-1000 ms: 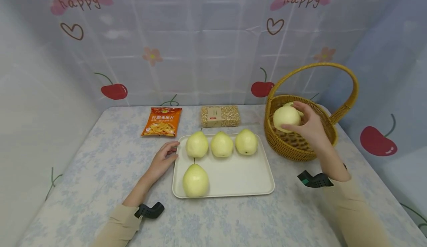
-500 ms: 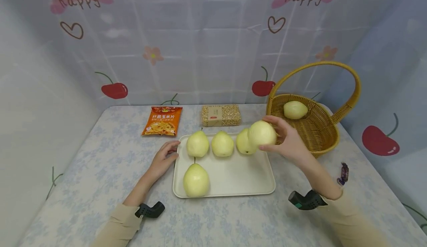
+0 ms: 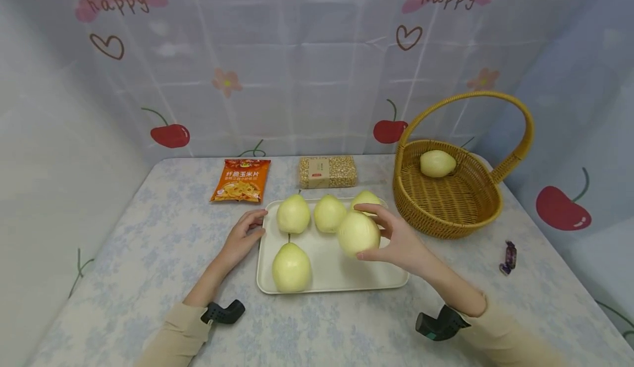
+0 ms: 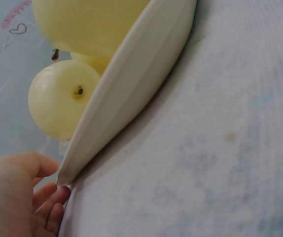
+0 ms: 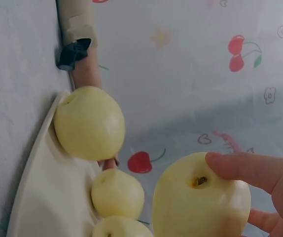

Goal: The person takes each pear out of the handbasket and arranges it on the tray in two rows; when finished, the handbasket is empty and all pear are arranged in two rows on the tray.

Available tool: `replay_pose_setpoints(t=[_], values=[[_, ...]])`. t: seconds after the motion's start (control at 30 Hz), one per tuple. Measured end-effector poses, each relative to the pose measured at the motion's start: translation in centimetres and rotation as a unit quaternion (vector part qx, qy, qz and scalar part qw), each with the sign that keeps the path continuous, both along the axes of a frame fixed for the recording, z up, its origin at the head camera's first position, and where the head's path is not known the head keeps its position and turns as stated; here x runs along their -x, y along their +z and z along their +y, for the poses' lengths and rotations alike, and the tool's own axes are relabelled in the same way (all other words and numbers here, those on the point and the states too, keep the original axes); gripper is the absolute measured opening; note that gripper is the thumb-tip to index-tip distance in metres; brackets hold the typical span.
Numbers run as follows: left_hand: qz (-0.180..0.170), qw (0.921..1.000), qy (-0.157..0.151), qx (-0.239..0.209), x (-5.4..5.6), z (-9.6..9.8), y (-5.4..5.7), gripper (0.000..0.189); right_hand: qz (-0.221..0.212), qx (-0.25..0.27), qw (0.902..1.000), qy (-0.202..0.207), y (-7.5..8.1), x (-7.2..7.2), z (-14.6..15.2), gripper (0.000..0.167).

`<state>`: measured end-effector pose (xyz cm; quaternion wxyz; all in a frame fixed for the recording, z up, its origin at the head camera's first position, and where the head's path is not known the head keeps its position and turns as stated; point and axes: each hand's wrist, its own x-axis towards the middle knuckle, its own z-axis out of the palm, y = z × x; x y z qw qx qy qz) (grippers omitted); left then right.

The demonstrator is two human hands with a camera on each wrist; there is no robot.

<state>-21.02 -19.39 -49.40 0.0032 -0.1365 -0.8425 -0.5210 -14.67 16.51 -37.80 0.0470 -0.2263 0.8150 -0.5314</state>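
My right hand (image 3: 398, 240) holds a pale yellow-green pear (image 3: 358, 235) over the right half of the white tray (image 3: 342, 288). In the right wrist view the thumb lies against the pear (image 5: 195, 202) near its dark dimple. At the tray's left edge, my left hand (image 3: 242, 237) grips the rim lightly near the back corner. The left wrist view has the fingertips (image 4: 57, 195) around the rim's end. Three pears line the tray's back: a left one (image 3: 293, 214), a middle one (image 3: 329, 214) and a partly hidden right one (image 3: 366, 198). Another pear (image 3: 291, 268) stands at front left.
A wicker basket (image 3: 448, 229) with a tall handle stands at the back right, one pear (image 3: 438, 163) inside. An orange snack bag (image 3: 241, 181) and a vacuum pack of pale kernels (image 3: 342, 172) lie behind the tray. A purple wrapped candy (image 3: 508, 258) lies on the right.
My right hand has lifted a pear out of the basket and carried it left and toward me, over the tray. The candy on the right has come into sight. The left hand has stayed put.
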Motion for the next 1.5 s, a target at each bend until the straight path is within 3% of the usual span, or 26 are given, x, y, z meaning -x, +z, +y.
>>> replay_pose_setpoints(t=[0.13, 0.37, 0.5, 0.57, 0.7, 1.0, 1.1, 1.33, 1.5], values=[[-0.008, 1.0, -0.002, 0.004, -0.8, 0.4, 1.1, 0.043, -0.008, -0.009, 0.9999, 0.01, -0.9, -0.5, -0.7, 0.08], [-0.009, 1.0, 0.0, -0.002, -0.8, 0.4, 1.1, 0.042, -0.01, -0.023, 0.9996, 0.009, -2.5, -0.9, -1.9, 0.078], [-0.014, 0.9999, -0.003, 0.001, -1.7, 0.9, 3.1, 0.043, -0.009, -0.033, 0.9993, 0.016, -3.4, -0.9, -2.5, 0.078], [-0.019, 0.9998, -0.002, 0.005, -1.9, 0.9, 3.4, 0.043, -0.009, -0.042, 0.9989, 0.015, -3.9, -0.9, -2.7, 0.078], [-0.031, 0.9995, -0.003, 0.007, -2.0, 0.9, 3.4, 0.043, -0.007, -0.065, 0.9977, 0.019, -4.8, -1.1, -3.2, 0.077], [-0.024, 0.9997, -0.005, 0.005, -1.8, 1.0, 3.6, 0.043, 0.018, -0.082, 0.9959, 0.032, -5.7, -1.2, -3.8, 0.077], [-0.018, 0.9998, -0.005, 0.011, -1.7, 1.0, 3.4, 0.044, 0.02, -0.088, 0.9952, 0.039, -5.8, -1.1, -3.7, 0.079], [-0.012, 0.9999, 0.003, 0.01, -0.1, 0.3, 0.6, 0.043, 0.03, -0.091, 0.9944, 0.045, -6.0, -0.8, -3.6, 0.088], [-0.004, 1.0, -0.005, 0.002, 0.0, 0.1, 0.3, 0.042, 0.037, -0.088, 0.9946, 0.041, -6.1, -0.7, -3.6, 0.09]])
